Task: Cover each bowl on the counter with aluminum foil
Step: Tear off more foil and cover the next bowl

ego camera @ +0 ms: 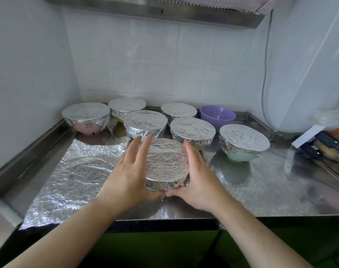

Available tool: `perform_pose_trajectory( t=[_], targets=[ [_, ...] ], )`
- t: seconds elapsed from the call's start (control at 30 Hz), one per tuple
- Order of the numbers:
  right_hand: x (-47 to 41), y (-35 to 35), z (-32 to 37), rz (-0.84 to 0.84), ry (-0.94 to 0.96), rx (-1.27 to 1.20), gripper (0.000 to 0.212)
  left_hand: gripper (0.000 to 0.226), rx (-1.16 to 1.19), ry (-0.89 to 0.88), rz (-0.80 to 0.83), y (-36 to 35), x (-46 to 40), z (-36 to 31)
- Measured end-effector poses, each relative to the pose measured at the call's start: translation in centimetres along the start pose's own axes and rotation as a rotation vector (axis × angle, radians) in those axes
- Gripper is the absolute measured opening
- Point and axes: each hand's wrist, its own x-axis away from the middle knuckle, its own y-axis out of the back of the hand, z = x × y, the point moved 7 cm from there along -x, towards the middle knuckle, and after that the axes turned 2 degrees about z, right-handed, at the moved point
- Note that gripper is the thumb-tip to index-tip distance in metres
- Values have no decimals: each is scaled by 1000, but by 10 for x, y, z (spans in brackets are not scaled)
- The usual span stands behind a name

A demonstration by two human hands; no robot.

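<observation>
A foil-covered bowl (164, 163) sits near the counter's front, between my two hands. My left hand (126, 171) lies against its left side with straight, spread fingers and the thumb at the lower front edge. My right hand (197, 176) cups the right side, its fingers curved round the foil rim and its thumb at the front. Behind stand several other foil-covered bowls, among them a pink one (85, 117) and a green one (244, 141). A purple bowl (217, 116) at the back has no cover. A loose crinkled foil sheet (73, 175) lies flat to the left.
The steel counter (280, 190) meets tiled walls at the left and back. A dark device and packaged items (323, 144) crowd the right edge. A range hood (164, 10) hangs overhead, and a cable (264, 84) runs down the right wall.
</observation>
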Motion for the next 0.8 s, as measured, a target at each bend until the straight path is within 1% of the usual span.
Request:
perform_pose_trajectory(
  t=[0.13, 0.23, 0.3, 0.37, 0.43, 0.47, 0.53, 0.6, 0.7, 0.8],
  targets=[
    [1, 0, 2, -7, 5, 4, 149, 164, 249, 72, 99, 2, -1, 4],
    [2, -2, 4, 16, 16, -12, 151, 164, 373, 164, 41, 3, -2, 0],
    [4, -3, 6, 82, 11, -43, 156, 164, 388, 205, -6, 1, -3, -4],
    [7, 2, 4, 190, 16, -48, 155, 161, 383, 229, -17, 0, -3, -5],
    [6, 11, -1, 285, 15, -123, 142, 159, 370, 212, -11, 1, -5, -1],
    [4, 16, -5, 305, 3, -188, 136, 159, 360, 198, 0, 1, -5, 2],
    [-1, 24, -12, 275, -16, -227, 131, 159, 347, 184, 37, 3, -4, 6],
    [-5, 24, -15, 218, -10, -168, 128, 157, 334, 177, 51, 4, -4, 7],
    [-5, 20, -14, 133, 3, -132, 124, 154, 299, 157, 46, 6, -3, 6],
    [-4, 17, -12, 75, -6, -116, 124, 153, 241, 130, 33, 4, -2, 5]
  ],
)
